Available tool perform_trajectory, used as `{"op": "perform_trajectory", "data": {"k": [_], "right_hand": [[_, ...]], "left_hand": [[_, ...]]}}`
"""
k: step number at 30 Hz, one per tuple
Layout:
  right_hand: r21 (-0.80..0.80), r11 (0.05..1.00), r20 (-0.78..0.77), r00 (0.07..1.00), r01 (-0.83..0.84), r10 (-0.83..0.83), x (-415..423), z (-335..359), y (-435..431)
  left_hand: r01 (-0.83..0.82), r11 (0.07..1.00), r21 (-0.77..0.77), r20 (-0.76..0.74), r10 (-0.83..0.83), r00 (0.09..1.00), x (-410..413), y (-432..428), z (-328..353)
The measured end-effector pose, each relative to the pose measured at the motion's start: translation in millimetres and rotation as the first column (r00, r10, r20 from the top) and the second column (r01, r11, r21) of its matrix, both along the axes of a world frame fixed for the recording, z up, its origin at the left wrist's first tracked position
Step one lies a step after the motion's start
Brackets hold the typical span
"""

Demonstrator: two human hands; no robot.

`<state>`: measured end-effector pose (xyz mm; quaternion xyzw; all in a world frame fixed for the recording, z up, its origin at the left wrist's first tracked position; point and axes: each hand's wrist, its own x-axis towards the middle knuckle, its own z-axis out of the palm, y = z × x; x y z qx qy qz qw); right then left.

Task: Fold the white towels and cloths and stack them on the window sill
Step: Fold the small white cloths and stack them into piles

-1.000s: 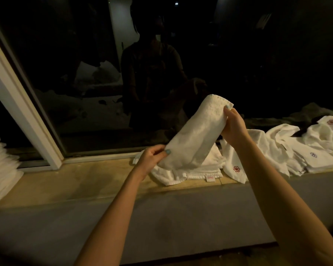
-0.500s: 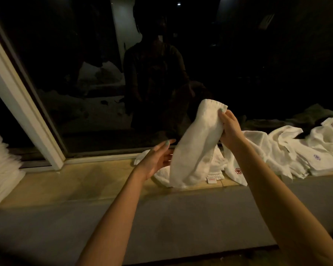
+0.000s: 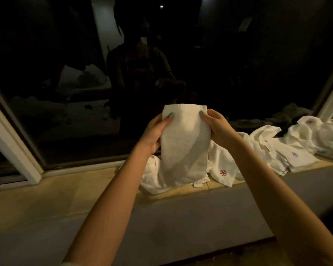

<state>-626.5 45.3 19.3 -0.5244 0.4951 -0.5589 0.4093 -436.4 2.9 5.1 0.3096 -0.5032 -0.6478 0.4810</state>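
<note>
**Folded towel held upright over a cluttered window sill**

Through the head camera I see a white terry towel point(image 3: 185, 143), folded into a long narrow rectangle with a stitched hem along its top edge, hanging upright above the window sill point(image 3: 65, 192). The left hand point(image 3: 156, 131) and the right hand point(image 3: 215, 129) each pinch an upper corner. The thumbs, nails painted teal, press flat on the front face while the other fingers curl out of sight behind the cloth. The towel's nap looks soft and slightly pebbled, with a diagonal shadow across its lower half. Its bottom edge hangs in front of a rumpled heap of white cloths point(image 3: 152, 177) lying on the sill; I cannot tell whether they touch.

A small white sewn-in tag point(image 3: 198, 183) shows just below that edge, its print too small to read. Just to the right, a white cloth point(image 3: 231, 162) droops over the sill's front lip and carries a red flower-shaped emblem. Farther right lies a flat-folded cloth point(image 3: 296, 160) with a bluish emblem of the same shape, and beyond it a crumpled cloth point(image 3: 315, 129) with another red one.

The sill is smooth, tan and stone-like, above a plain grey wall point(image 3: 181, 217). Behind it stand dark, reflective window glass point(image 3: 46, 54) and a white frame point(image 3: 13, 139).
</note>
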Motion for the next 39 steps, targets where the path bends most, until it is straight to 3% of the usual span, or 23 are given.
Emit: {"op": "perform_trajectory", "data": {"k": [4,14,18,20,24,27,32,34,39], "right_hand": [[-0.015,0.998,-0.031,0.997,-0.069,0.068,-15,20,-4],[-0.089,0.994,0.005,0.998,-0.06,0.061,-30,65,-57],[-0.221,0.971,-0.019,0.995,-0.095,0.094,-37,83,-58],[-0.222,0.96,-0.062,0.986,-0.167,0.157,-43,78,-48],[-0.006,0.929,-0.084,0.925,-0.371,0.369,-71,30,-29],[0.239,0.806,0.002,0.831,-0.541,0.557,-87,-23,-12],[0.524,0.664,0.039,0.793,-0.534,0.607,-95,-90,1],[0.544,0.668,0.039,0.811,-0.508,0.584,-93,-98,-3],[0.526,0.77,-0.106,0.871,-0.361,0.48,-82,-99,-31]], "left_hand": [[-0.061,0.996,-0.069,-0.028,0.059,0.998,-6,-11,21],[-0.24,0.939,-0.246,0.104,0.272,0.957,-21,-46,78],[-0.23,0.906,-0.355,0.044,0.262,0.964,-20,-38,98],[-0.185,0.923,-0.337,0.046,0.212,0.976,-19,-26,92],[-0.097,0.986,-0.133,0.103,0.111,0.988,-18,6,39],[-0.006,0.998,0.059,0.189,-0.005,0.982,-17,35,-19],[-0.003,0.942,0.336,0.192,-0.065,0.979,-18,66,-87],[-0.058,0.933,0.354,0.224,-0.024,0.974,-16,63,-100],[-0.264,0.937,0.229,0.366,0.168,0.915,-22,39,-105]]}}
